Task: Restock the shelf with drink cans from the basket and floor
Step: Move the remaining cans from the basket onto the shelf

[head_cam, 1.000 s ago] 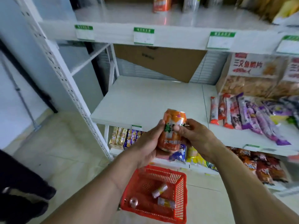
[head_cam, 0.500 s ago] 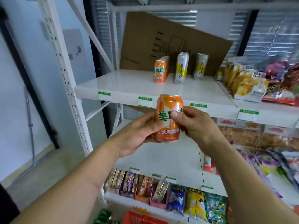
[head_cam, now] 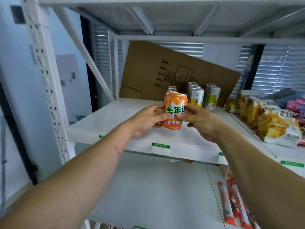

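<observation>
Both hands are up at the white upper shelf (head_cam: pixel 105 119), the left hand (head_cam: pixel 146 119) and the right hand (head_cam: pixel 198 120) each curled round an upright orange soda can (head_cam: pixel 175 112), thumbs pressed on its label, held just above the shelf's front. Behind it, toward twelve o'clock, more orange cans (head_cam: pixel 172 88) stand by yellow-and-silver tea cans (head_cam: pixel 196 95) against a leaning cardboard sheet (head_cam: pixel 165 70). Snack bags (head_cam: pixel 270 123) lie at three o'clock.
</observation>
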